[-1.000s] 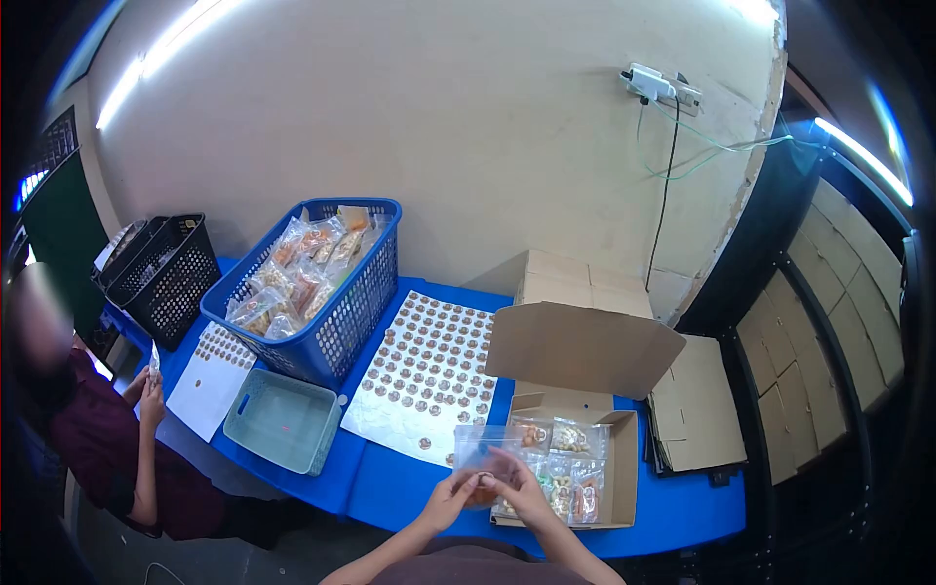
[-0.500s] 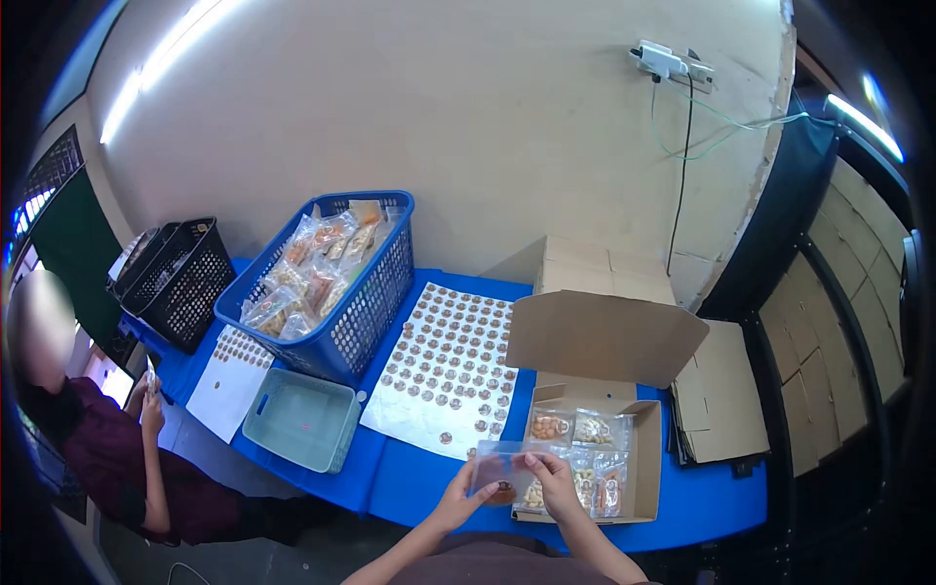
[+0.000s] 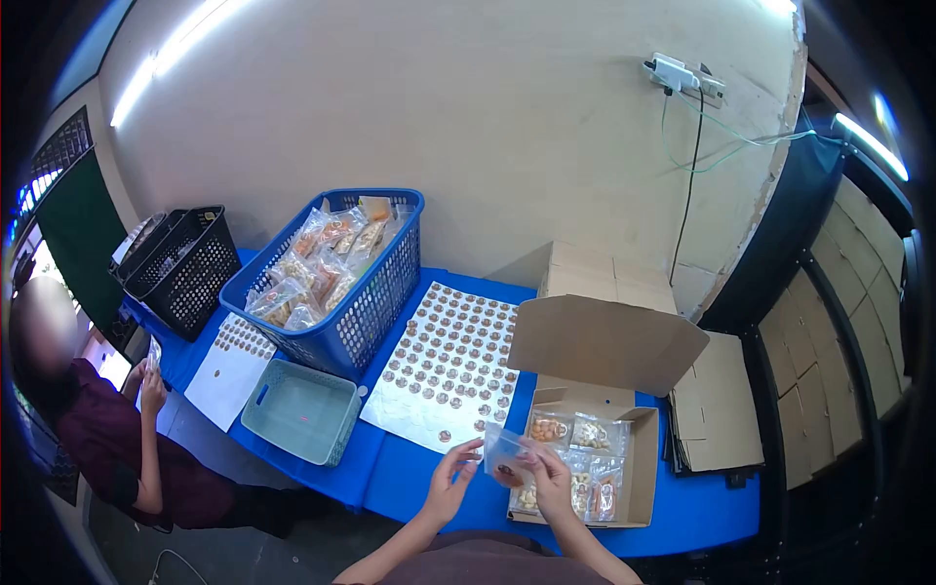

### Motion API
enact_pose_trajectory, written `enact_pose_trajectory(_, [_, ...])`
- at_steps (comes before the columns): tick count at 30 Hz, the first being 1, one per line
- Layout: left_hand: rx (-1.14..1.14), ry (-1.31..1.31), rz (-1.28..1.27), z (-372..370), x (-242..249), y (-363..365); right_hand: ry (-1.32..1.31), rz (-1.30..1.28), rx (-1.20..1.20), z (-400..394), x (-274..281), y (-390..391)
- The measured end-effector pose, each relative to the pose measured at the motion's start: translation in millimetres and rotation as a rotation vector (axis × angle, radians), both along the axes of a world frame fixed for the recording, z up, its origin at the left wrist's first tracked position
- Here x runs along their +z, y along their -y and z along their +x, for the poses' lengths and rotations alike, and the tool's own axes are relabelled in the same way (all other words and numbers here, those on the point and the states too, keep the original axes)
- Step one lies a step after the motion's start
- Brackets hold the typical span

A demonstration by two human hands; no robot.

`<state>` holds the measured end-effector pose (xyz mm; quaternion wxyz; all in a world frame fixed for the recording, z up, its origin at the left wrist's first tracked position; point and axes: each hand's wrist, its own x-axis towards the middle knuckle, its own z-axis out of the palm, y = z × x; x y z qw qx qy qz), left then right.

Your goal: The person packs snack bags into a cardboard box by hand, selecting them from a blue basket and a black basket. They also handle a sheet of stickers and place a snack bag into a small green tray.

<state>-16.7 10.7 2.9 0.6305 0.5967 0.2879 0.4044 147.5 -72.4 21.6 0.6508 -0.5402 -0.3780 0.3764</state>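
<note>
A small clear plastic pouch, with something reddish-brown low in it, is pinched in my right hand near the table's front edge. Just left of the pouch is my left hand, its thumb and fingers apart and nothing between them. Beneath and beside my right hand, an open cardboard box holds several filled clear packets, with my right hand hiding part of them. Beyond my hands lies a white sheet bearing rows of round brown stickers.
A blue basket heaped with packets stands behind a green-grey tray. Black baskets and a smaller sticker sheet are farther left. Flattened cardboard lies right. At far left, a person holds a small packet.
My left hand has let go of the pouch and moved slightly left. The pouch, now in my right hand alone, has tilted. The view has shifted slightly.
</note>
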Motion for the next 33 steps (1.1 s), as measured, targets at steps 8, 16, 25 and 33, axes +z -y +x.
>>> enact_pose_trajectory(8, [-0.280,-0.061,0.048,16,3,15,0.467,-0.007,-0.003,-10,6,-4])
enact_pose_trajectory(16, [-0.347,-0.272,-0.135,9,17,6,0.302,-0.026,-0.075,-1,-30,-8])
enact_pose_trajectory(25, [-0.159,-0.074,-0.071,5,-13,-15,-0.113,-0.170,-0.074,4,-20,12])
enact_pose_trajectory(33, [-0.412,-0.140,0.048,6,12,2,-0.066,0.009,-0.005,-14,0,6])
